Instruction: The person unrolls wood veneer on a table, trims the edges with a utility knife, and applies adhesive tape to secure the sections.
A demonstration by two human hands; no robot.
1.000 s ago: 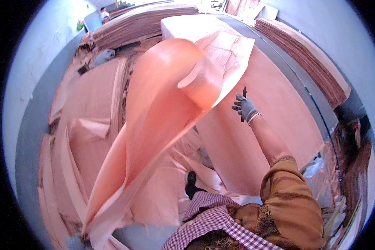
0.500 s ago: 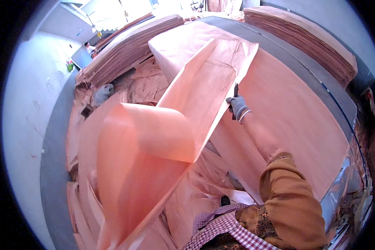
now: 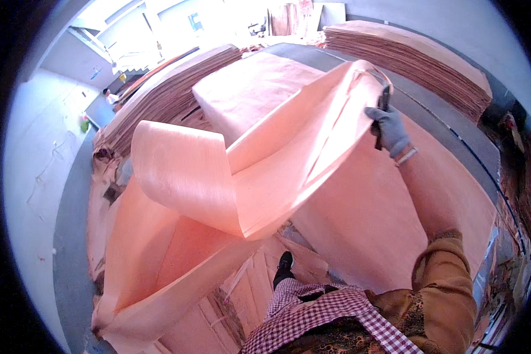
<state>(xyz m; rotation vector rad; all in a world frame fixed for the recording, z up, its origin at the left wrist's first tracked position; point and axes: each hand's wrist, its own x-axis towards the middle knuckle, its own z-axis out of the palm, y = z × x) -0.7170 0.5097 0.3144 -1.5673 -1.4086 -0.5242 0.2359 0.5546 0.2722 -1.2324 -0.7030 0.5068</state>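
Observation:
My right hand (image 3: pixel 389 131), in a grey glove, is closed on a long dark tool (image 3: pixel 383 101) whose exact kind I cannot make out; it is at the raised right edge of a thin pink veneer sheet (image 3: pixel 330 135). The sheet arches across the middle, with a curled flap (image 3: pixel 180 174) and a folded lower part reaching to the lower left. Behind and under it lies a stack covered with pale pink veneer (image 3: pixel 248 88); a flat veneer (image 3: pixel 366 218) is below my right arm. I cannot see my left hand.
Tall veneer stacks stand at back left (image 3: pixel 162 94) and back right (image 3: pixel 407 56). Scraps (image 3: pixel 242 295) lie round my foot. A person (image 3: pixel 109 97) is far off at the left. A long dark rod or cord (image 3: pixel 466 141) runs along the right, near white walls.
My right hand has moved right and up with the tool and the sheet's edge. The sheet has swung rightward and lifted, and its curled flap stands higher.

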